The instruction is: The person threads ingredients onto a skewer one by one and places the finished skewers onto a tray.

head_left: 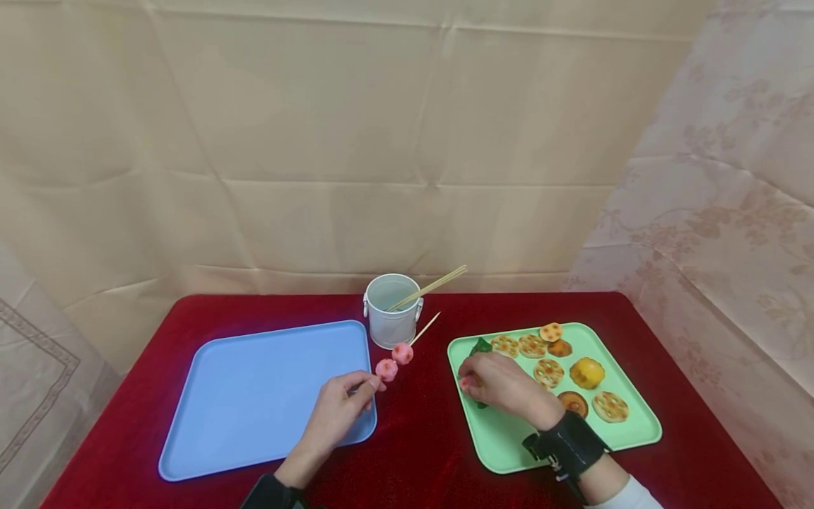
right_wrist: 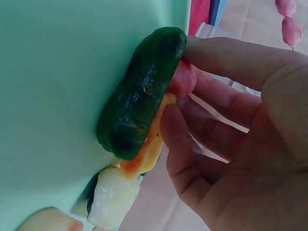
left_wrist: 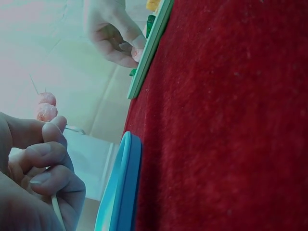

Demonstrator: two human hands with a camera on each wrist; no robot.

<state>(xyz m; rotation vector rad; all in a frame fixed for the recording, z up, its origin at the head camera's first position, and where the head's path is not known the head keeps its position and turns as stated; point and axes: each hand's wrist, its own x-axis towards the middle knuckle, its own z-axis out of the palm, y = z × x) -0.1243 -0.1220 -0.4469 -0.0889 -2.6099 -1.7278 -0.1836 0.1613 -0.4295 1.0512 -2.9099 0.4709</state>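
Note:
My left hand [head_left: 343, 406] pinches a wooden skewer [head_left: 426, 328] that points up and away to the right. Threaded on it are two pink meatball-like balls [head_left: 386, 369], just beyond the fingertips. Over the left part of the green tray [head_left: 509, 452], my right hand [head_left: 502, 385] grips another pink ball [right_wrist: 184, 79] between its fingertips. Beside that ball, in the right wrist view, lies a dark green pepper piece [right_wrist: 139, 96], close to the index fingertip. A yellow-orange piece [right_wrist: 149, 147] shows behind the pepper, near the thumb.
A blue tray [head_left: 267, 396] lies at the left. Between the trays at the back stands a small white bucket [head_left: 391, 329] with several skewers [head_left: 439, 283] leaning in it. Round browned slices [head_left: 610, 407] and a yellow piece [head_left: 587, 372] lie on the green tray. Red cloth covers the table.

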